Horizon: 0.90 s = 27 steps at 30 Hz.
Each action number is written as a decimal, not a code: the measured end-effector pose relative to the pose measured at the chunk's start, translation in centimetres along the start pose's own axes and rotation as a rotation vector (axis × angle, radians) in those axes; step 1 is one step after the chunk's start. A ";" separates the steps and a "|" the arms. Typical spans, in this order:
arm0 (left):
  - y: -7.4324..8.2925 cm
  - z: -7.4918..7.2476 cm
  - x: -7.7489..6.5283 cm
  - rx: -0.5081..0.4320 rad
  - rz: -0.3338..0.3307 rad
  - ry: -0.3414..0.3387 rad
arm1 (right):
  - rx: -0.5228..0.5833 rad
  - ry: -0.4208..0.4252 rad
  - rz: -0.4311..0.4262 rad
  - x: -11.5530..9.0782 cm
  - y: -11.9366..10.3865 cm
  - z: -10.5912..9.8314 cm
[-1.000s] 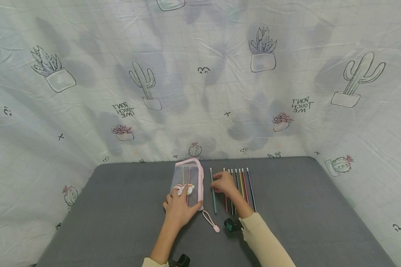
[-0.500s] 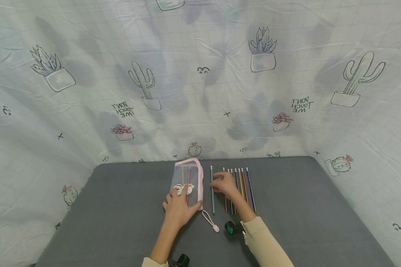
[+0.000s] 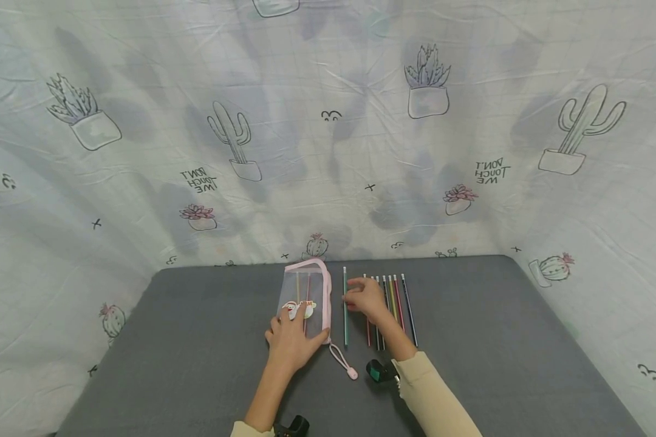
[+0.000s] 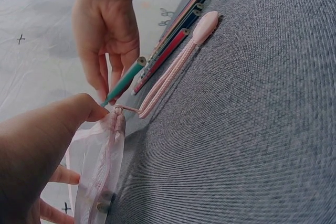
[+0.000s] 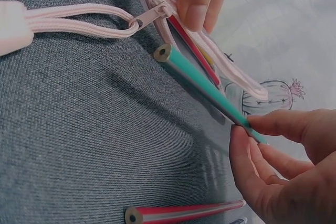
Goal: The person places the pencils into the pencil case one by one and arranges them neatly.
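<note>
Pouch [image 3: 327,297] on table [image 3: 197,340], pencils [image 5: 195,51] inside, one pencil [image 5: 202,84] beside it, pencil row [image 3: 399,300] farther right

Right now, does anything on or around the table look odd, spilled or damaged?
Only the lettering on the backdrop cloth: its letters look flipped, so it doesn't read normally. Nothing on the gray table looks spilled or damaged; the loose pencils lie side by side right of the pink-trimmed pouch.

Head view: soft, fairly even, rather dim light on curtain [image 3: 333,152]. Right wrist view: pencil [image 5: 202,85] casts soft-edged shadow on table [image 5: 68,129]; zip pull [image 5: 13,27] pale, nearly washed out.
</note>
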<state>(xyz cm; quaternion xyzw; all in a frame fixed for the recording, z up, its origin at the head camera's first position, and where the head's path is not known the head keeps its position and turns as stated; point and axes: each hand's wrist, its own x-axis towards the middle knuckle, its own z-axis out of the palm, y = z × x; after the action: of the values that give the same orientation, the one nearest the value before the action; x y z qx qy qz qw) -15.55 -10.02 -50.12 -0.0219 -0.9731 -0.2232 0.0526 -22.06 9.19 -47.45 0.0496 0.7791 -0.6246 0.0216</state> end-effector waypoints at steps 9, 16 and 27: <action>0.0 0.0 0.1 -0.005 -0.001 0.001 | -0.011 0.025 0.033 0.8 0.1 0.7; -0.1 0.1 0.1 0.001 -0.007 -0.004 | 0.025 0.014 0.033 1.2 0.0 1.1; -0.1 0.2 0.1 0.008 -0.005 -0.001 | 0.061 0.041 0.045 1.6 -0.3 1.7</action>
<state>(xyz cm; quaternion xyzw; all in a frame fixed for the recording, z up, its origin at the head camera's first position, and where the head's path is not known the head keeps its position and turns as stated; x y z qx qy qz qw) -15.68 -10.05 -50.35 -0.0195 -0.9740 -0.2196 0.0517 -23.70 7.60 -47.72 0.0805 0.7587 -0.6462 0.0179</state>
